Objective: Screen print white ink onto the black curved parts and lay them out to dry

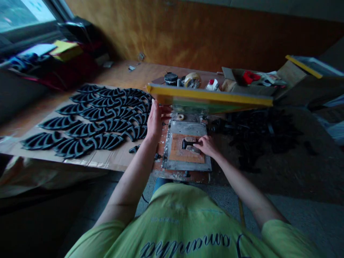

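Note:
My left hand (155, 120) reaches up to the raised, yellow-edged screen-printing frame (209, 97), with the fingers at its lower edge and the thumb in front of it. My right hand (206, 146) lies over the metal-framed printing bed (185, 159), with the fingertips on a small black moulded piece (186, 143). That piece sits on an orange-brown board (178, 152) between two pale blocks (190, 139). The raised frame hides the back of the bed.
Several black fan-shaped pieces (94, 122) lie in rows on a cardboard sheet (88, 159) at my left. A dark heap of parts (255, 134) lies at my right. Tape rolls (192, 80), a bottle (212, 85) and a cardboard box (249, 80) stand behind the frame.

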{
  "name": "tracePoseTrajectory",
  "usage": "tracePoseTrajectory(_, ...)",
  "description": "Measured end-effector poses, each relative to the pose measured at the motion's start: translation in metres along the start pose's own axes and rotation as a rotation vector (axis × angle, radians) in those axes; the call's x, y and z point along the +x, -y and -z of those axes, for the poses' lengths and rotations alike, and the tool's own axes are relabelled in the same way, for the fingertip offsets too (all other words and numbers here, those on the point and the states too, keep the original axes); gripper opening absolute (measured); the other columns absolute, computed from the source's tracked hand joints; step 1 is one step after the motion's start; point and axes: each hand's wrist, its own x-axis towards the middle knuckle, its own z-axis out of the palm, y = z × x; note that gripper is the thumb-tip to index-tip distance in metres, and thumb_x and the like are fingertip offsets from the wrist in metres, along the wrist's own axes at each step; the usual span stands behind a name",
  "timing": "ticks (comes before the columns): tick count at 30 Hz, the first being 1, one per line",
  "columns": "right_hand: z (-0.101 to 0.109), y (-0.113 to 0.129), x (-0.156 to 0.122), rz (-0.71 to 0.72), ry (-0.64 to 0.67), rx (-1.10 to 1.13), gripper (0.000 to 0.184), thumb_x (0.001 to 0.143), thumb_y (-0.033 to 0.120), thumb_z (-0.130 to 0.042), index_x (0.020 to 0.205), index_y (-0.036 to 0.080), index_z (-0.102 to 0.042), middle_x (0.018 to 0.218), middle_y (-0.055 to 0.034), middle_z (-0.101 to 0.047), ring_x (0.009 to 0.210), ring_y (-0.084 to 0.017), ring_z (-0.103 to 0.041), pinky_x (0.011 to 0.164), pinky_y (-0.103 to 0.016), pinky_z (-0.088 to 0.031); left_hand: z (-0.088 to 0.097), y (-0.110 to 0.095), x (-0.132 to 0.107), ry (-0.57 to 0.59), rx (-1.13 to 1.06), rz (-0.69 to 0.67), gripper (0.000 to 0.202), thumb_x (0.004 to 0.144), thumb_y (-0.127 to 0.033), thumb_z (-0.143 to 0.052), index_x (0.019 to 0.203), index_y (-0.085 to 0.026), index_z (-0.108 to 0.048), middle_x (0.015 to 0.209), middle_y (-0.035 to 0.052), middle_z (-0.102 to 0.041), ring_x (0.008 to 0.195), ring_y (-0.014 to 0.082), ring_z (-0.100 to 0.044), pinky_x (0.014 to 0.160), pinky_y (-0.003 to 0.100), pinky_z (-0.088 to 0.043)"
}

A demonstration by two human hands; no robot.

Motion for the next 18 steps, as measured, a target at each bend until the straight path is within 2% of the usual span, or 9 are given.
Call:
tracePoseTrajectory(3, -0.013, 0.028, -0.005, -0.022, 0.146, -0.121, 0.018, 0.091, 0.033, -0.063, 0.093, 0.015, -0.066, 0.105, -0.0152, -0.067, 0.107, -0.027, -0.058, 0.091, -0.036, -0.045, -0.007, 0.0, 0.0, -0.062, 0.011, -0.025, 0.059, 0.089, -0.072, -0.039, 0.115, -0.022, -0.058, 0.093, 0.0059, -0.071, 0.083, 0.0159, -0.068, 0.066, 0.025, -0.055)
tracePoseTrajectory(5, -0.01, 0.038, -0.002, -0.087, 0.188, -0.103, 0.017, 0.095, 0.031, -0.056, 0.098, 0.015, -0.063, 0.104, -0.0157, -0.067, 0.105, -0.026, -0.059, 0.087, -0.034, -0.044, -0.005, 0.014, -0.024, -0.096, 0.047, 0.039, 0.06, 0.087, -0.073, -0.042, 0.115, -0.022, -0.057, 0.096, 0.0069, -0.071, 0.083, 0.0163, -0.069, 0.065, 0.024, -0.054)
tracePoseTrajectory(7, -0.006, 0.049, -0.001, -0.152, 0.17, -0.044, 0.018, 0.097, 0.031, -0.052, 0.101, 0.015, -0.06, 0.101, -0.0154, -0.067, 0.1, -0.025, -0.061, 0.084, -0.033, -0.044, -0.002, 0.038, -0.065, -0.016, 0.112, 0.243, 0.064, 0.083, -0.075, -0.047, 0.108, -0.018, -0.06, 0.096, 0.0106, -0.072, 0.082, 0.0192, -0.069, 0.061, 0.026, -0.054)
tracePoseTrajectory(9, -0.006, 0.066, -0.005, -0.165, 0.083, 0.015, 0.019, 0.099, 0.031, -0.049, 0.1, 0.015, -0.058, 0.099, -0.0152, -0.067, 0.099, -0.026, -0.06, 0.084, -0.034, -0.044, -0.001, 0.063, -0.109, 0.23, 0.165, 0.622, 0.071, 0.074, -0.079, -0.056, 0.105, -0.015, -0.063, 0.102, 0.0174, -0.072, 0.084, 0.0264, -0.071, 0.058, 0.03, -0.054)
tracePoseTrajectory(11, -0.01, 0.088, -0.014, -0.054, 0.003, 0.073, 0.017, 0.099, 0.03, -0.048, 0.096, 0.017, -0.058, 0.096, -0.0137, -0.066, 0.099, -0.027, -0.058, 0.087, -0.037, -0.044, -0.001, 0.082, -0.14, 0.24, 0.086, 0.769, 0.068, 0.075, -0.077, -0.057, 0.107, -0.017, -0.062, 0.111, 0.0179, -0.071, 0.094, 0.0284, -0.07, 0.064, 0.033, -0.056)
tracePoseTrajectory(12, -0.012, 0.098, -0.018, 0.051, -0.01, 0.11, 0.016, 0.099, 0.029, -0.048, 0.094, 0.018, -0.058, 0.094, -0.0123, -0.066, 0.099, -0.026, -0.057, 0.089, -0.038, -0.044, 0.0, 0.088, -0.148, 0.197, 0.032, 0.792, 0.065, 0.076, -0.075, -0.057, 0.105, -0.017, -0.062, 0.11, 0.0172, -0.071, 0.095, 0.0276, -0.07, 0.067, 0.034, -0.056)
tracePoseTrajectory(15, -0.008, 0.103, -0.03, 0.362, -0.039, 0.251, 0.015, 0.098, 0.028, -0.05, 0.091, 0.021, -0.061, 0.096, -0.0082, -0.066, 0.102, -0.023, -0.057, 0.095, -0.039, -0.044, 0.016, 0.094, -0.139, 0.027, -0.044, 0.732, 0.055, 0.078, -0.066, -0.061, 0.098, -0.016, -0.058, 0.095, 0.0122, -0.072, 0.082, 0.0213, -0.071, 0.067, 0.031, -0.056)
tracePoseTrajectory(16, -0.002, 0.091, -0.032, 0.384, -0.095, 0.291, 0.014, 0.098, 0.03, -0.051, 0.093, 0.022, -0.062, 0.099, -0.0077, -0.067, 0.104, -0.022, -0.057, 0.097, -0.039, -0.044, 0.028, 0.094, -0.129, -0.029, -0.018, 0.691, 0.051, 0.078, -0.063, -0.062, 0.097, -0.016, -0.057, 0.089, 0.0097, -0.072, 0.075, 0.0193, -0.071, 0.064, 0.029, -0.056)
tracePoseTrajectory(18, 0.015, 0.046, -0.039, 0.251, -0.296, 0.328, 0.018, 0.097, 0.036, -0.052, 0.099, 0.022, -0.063, 0.107, -0.009, -0.066, 0.109, -0.023, -0.057, 0.099, -0.041, -0.045, 0.064, 0.095, -0.108, -0.162, 0.092, 0.583, 0.043, 0.082, -0.058, -0.058, 0.095, -0.017, -0.054, 0.08, 0.005, -0.07, 0.064, 0.0157, -0.068, 0.058, 0.026, -0.053)
